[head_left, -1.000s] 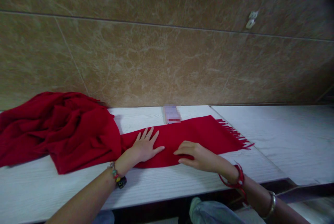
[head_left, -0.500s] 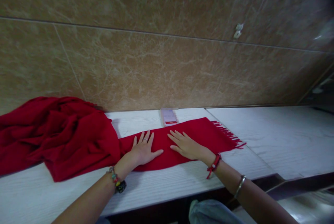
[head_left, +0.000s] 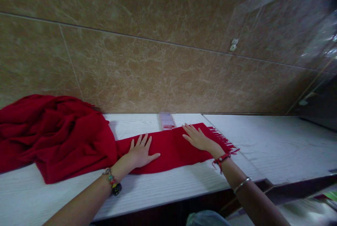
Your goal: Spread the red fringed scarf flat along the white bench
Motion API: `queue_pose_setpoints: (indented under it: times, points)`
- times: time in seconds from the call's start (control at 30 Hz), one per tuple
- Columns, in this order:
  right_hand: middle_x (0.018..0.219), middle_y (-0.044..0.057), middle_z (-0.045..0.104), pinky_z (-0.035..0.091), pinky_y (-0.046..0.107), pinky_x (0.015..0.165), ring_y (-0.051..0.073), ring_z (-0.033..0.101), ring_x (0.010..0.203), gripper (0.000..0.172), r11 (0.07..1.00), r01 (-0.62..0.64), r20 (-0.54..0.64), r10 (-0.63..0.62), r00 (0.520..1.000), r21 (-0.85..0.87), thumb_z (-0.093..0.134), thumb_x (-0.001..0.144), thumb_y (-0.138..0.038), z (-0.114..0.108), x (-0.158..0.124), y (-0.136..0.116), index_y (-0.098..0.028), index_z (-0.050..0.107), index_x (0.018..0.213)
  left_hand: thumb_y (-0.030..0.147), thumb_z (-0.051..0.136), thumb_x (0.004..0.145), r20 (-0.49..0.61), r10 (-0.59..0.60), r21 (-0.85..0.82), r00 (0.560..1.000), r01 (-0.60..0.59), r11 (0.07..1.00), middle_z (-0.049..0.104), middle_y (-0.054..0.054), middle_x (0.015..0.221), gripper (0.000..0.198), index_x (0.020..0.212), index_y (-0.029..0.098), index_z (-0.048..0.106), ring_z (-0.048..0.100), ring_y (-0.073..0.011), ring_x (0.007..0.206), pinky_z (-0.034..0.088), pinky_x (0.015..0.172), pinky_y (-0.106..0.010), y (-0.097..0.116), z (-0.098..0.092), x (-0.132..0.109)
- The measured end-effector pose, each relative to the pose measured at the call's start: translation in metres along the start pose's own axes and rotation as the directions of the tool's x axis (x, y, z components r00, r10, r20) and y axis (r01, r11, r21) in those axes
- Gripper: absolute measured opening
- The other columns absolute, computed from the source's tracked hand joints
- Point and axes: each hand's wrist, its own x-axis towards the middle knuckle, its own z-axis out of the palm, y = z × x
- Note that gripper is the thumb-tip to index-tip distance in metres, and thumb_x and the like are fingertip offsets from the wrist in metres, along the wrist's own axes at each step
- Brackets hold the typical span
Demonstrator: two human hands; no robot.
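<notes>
A red scarf (head_left: 171,148) lies across the white tabletop, its right part flat and narrow with a fringe at the right end. Its left part is a loose, rumpled heap. My left hand (head_left: 140,154) rests on the flat part near the heap, palm down with fingers spread. Closer to the fringe, my right hand (head_left: 198,139) also presses flat on the cloth, fingers stretched out. Neither hand grips anything.
Behind the scarf a small pale packet (head_left: 165,120), blurred in part, lies against the wall. Brown marbled tiles (head_left: 137,75) rise at the table's back edge, with a small white fitting (head_left: 233,45) on them. The white tabletop (head_left: 276,138) extends rightward.
My right hand has slid right along the scarf toward the fringe, widening the gap between my hands. My left hand stays at about the same place on the cloth. The view has tilted slightly.
</notes>
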Motion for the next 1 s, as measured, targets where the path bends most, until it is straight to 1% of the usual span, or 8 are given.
queue_pose_setpoints:
  times: [0.17, 0.4, 0.5, 0.6, 0.7, 0.83, 0.9, 1.0]
  points:
    - [0.142, 0.009, 0.022, 0.023, 0.058, 0.097, 0.028, 0.018, 0.129, 0.052, 0.997, 0.078, 0.019, -0.079, 0.997, 0.021, 0.024, 0.089, -0.042, 0.008, 0.012, -0.008, -0.02, 0.024, 0.136, 0.071, 0.022, 0.073, -0.009, 0.005, 0.024, 1.0, -0.005, 1.0, 0.011, -0.016, 0.143, 0.09, 0.137, 0.009, 0.016, 0.007, -0.0338, 0.13, 0.014, 0.1, -0.056, -0.002, 0.001, 0.001]
    - [0.14, 0.007, 0.027, 0.023, 0.051, 0.1, 0.024, 0.022, 0.129, 0.045, 0.984, -0.164, -0.007, 0.164, 0.986, -0.063, 0.022, 0.09, -0.032, 0.023, 0.001, 0.071, -0.022, 0.031, 0.134, 0.07, 0.022, 0.074, -0.015, 0.027, 0.031, 1.0, -0.026, 0.999, 0.01, -0.015, 0.143, 0.088, 0.137, 0.01, 0.017, 0.007, -0.034, 0.13, 0.014, 0.099, -0.057, -0.003, 0.001, 0.0]
    - [0.138, 0.014, 0.031, 0.024, 0.053, 0.098, 0.028, 0.027, 0.126, 0.046, 0.957, -0.276, -0.062, 0.271, 0.961, -0.085, 0.024, 0.09, -0.031, 0.021, -0.005, 0.089, -0.016, 0.032, 0.133, 0.07, 0.022, 0.074, -0.007, 0.018, 0.024, 1.0, -0.017, 1.0, 0.009, -0.015, 0.143, 0.088, 0.137, 0.01, 0.016, 0.006, -0.0335, 0.13, 0.013, 0.1, -0.056, -0.003, 0.001, 0.001]
    - [0.139, 0.018, 0.027, 0.02, 0.055, 0.099, 0.03, 0.022, 0.128, 0.05, 0.955, -0.278, -0.126, 0.265, 0.956, -0.099, 0.026, 0.09, -0.033, 0.012, -0.009, 0.076, -0.009, 0.029, 0.133, 0.071, 0.023, 0.073, -0.002, 0.01, 0.021, 1.0, -0.01, 1.0, 0.009, -0.014, 0.143, 0.089, 0.138, 0.01, 0.015, 0.005, -0.0331, 0.131, 0.012, 0.101, -0.055, -0.002, 0.001, 0.001]
    - [0.141, 0.015, 0.023, 0.019, 0.049, 0.103, 0.025, 0.016, 0.13, 0.052, 0.999, -0.029, -0.187, 0.022, 0.982, -0.037, 0.022, 0.091, -0.036, 0.005, -0.011, 0.037, -0.009, 0.025, 0.135, 0.07, 0.023, 0.074, 0.002, 0.011, 0.023, 1.0, -0.011, 1.0, 0.009, -0.014, 0.143, 0.088, 0.138, 0.009, 0.015, 0.005, -0.0331, 0.131, 0.012, 0.101, -0.056, -0.001, -0.001, 0.0]
    - [0.142, 0.009, 0.023, 0.022, 0.049, 0.102, 0.022, 0.016, 0.131, 0.053, 0.97, 0.242, -0.132, -0.236, 0.963, 0.033, 0.02, 0.091, -0.043, 0.008, -0.015, -0.013, -0.016, 0.022, 0.136, 0.069, 0.022, 0.075, 0.028, -0.005, 0.031, 1.0, 0.004, 1.0, 0.007, -0.013, 0.144, 0.088, 0.138, 0.009, 0.013, 0.004, -0.0321, 0.131, 0.01, 0.102, -0.054, 0.001, -0.004, -0.002]
    - [0.14, 0.01, 0.027, 0.02, 0.052, 0.101, 0.025, 0.017, 0.13, 0.054, 0.971, 0.241, -0.093, -0.24, 0.966, 0.0, 0.023, 0.09, -0.045, 0.013, -0.015, -0.018, -0.016, 0.027, 0.135, 0.07, 0.022, 0.074, 0.031, -0.01, 0.033, 0.999, 0.009, 0.999, 0.006, -0.013, 0.144, 0.088, 0.138, 0.009, 0.012, 0.003, -0.0316, 0.131, 0.01, 0.102, -0.054, 0.001, -0.004, -0.002]
    - [0.14, 0.01, 0.028, 0.023, 0.054, 0.099, 0.026, 0.02, 0.129, 0.051, 0.99, 0.138, -0.064, -0.14, 0.988, -0.028, 0.023, 0.09, -0.044, 0.022, -0.015, 0.003, -0.019, 0.03, 0.134, 0.07, 0.022, 0.074, 0.028, -0.004, 0.038, 1.0, 0.003, 0.999, 0.006, -0.012, 0.144, 0.088, 0.138, 0.01, 0.012, 0.003, -0.0316, 0.131, 0.01, 0.102, -0.054, 0.0, -0.001, -0.001]
